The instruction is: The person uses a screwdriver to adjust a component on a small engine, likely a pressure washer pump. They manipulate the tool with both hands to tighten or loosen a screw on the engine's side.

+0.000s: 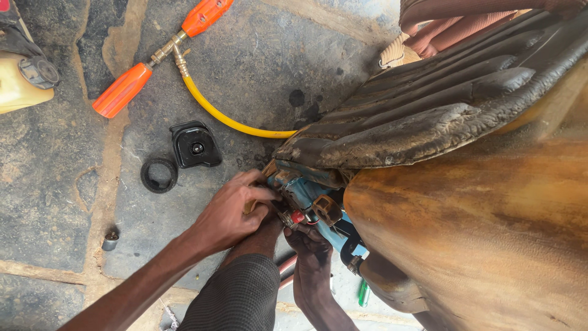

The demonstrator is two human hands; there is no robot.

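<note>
Both hands are busy at a small blue metal unit [306, 193] that sits tucked under the worn black padded seat [429, 110] and against the big rusty orange tank [478, 233]. The left hand [229, 211] reaches in from the lower left with its fingers curled tight around a part at the unit's near edge, just beside a small red fitting [297, 217]; exactly what it grips is hidden under the fingers. The right hand [309, 245] comes up from below and presses against the underside of the same unit, fingers bent, but whether it grips anything cannot be told from here. A knee in dark ribbed cloth [236, 297] sits between the two forearms. On the stone floor [55, 184] to the left, well apart from the hands, lie a black moulded cover [195, 144], a black ring [159, 175] beside it, and a small dark socket [110, 240] nearer the camera. Farther off rests a spray lance with orange grips [125, 89] on a yellow hose [226, 116] that runs under the seat. Judging by the loose parts laid aside, the work looks to be at the stage of loosening or refitting a piece on the blue unit; a steady hold from below and a careful turn of the fingers would seem called for.
</note>
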